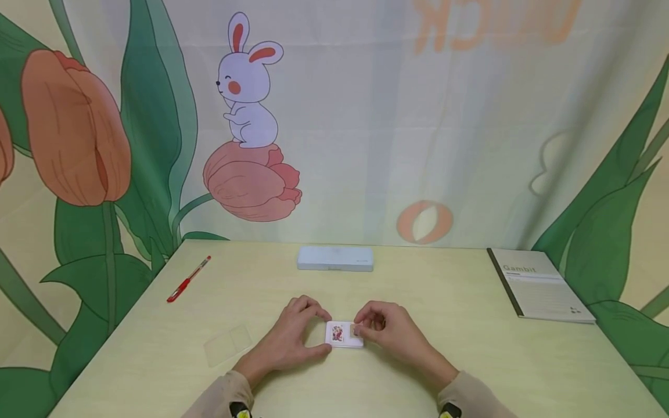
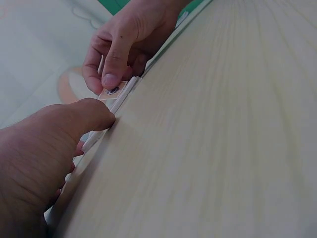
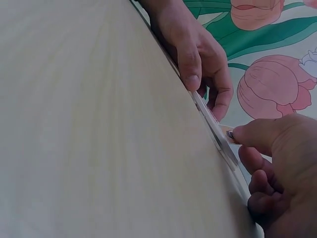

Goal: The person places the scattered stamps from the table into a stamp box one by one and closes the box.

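A small flat white rectangular case (image 1: 345, 343) lies on the table in front of me, a red-and-white picture sticker (image 1: 337, 332) on its left half. My left hand (image 1: 284, 337) holds the case by its left end, thumb at the near corner and a fingertip at the far corner. Over the right end, my right hand (image 1: 394, 334) pinches a small tan sticker-like square (image 2: 113, 90) with a dark figure on it between thumb and finger. The thumb partly covers that square. In the right wrist view the case (image 3: 215, 130) shows edge-on.
A clear plastic sheet (image 1: 227, 345) lies left of my left hand. Farther back are a red pen (image 1: 189, 280) at the left, a pale blue pencil case (image 1: 335, 259) in the middle and a grey-white notebook (image 1: 540, 285) at the right. A printed curtain (image 1: 345, 128) hangs behind the table.
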`<state>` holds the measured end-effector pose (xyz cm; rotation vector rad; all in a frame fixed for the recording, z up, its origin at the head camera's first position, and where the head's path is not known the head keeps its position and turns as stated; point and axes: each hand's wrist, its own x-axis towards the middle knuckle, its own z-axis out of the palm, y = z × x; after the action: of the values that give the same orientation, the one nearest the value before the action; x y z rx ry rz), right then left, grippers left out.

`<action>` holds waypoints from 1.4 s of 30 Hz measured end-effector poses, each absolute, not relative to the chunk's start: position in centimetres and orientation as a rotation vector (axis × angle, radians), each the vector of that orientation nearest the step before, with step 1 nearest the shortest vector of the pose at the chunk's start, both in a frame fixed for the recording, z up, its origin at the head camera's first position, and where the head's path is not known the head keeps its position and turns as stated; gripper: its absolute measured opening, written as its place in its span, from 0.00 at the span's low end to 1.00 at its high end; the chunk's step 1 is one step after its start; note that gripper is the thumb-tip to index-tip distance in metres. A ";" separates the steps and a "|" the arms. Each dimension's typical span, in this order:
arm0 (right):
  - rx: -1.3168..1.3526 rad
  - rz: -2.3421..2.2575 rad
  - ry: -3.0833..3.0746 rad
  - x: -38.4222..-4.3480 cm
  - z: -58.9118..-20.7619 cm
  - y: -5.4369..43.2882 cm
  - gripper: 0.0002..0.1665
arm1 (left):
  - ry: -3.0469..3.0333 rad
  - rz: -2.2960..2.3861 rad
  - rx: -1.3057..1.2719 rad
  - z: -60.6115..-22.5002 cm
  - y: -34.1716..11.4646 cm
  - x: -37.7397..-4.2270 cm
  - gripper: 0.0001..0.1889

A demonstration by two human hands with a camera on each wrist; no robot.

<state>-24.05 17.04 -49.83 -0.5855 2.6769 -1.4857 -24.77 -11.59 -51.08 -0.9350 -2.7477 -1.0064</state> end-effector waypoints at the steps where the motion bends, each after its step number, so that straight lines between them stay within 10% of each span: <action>1: -0.590 -1.479 2.684 -24.0 -49.9 17.0 0.07 | -2.749 -1.006 -0.934 -51.1 -11.6 -24.8 0.24; 42: -0.624 -1.416 2.736 -24.3 -49.7 19.1 0.09 | -2.739 -1.003 -0.938 -51.2 -11.7 -24.8 0.25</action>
<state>-24.25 19.14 -49.69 -0.6238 2.7360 -1.4160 -24.84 -11.70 -51.23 -0.9383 -2.7393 -1.0032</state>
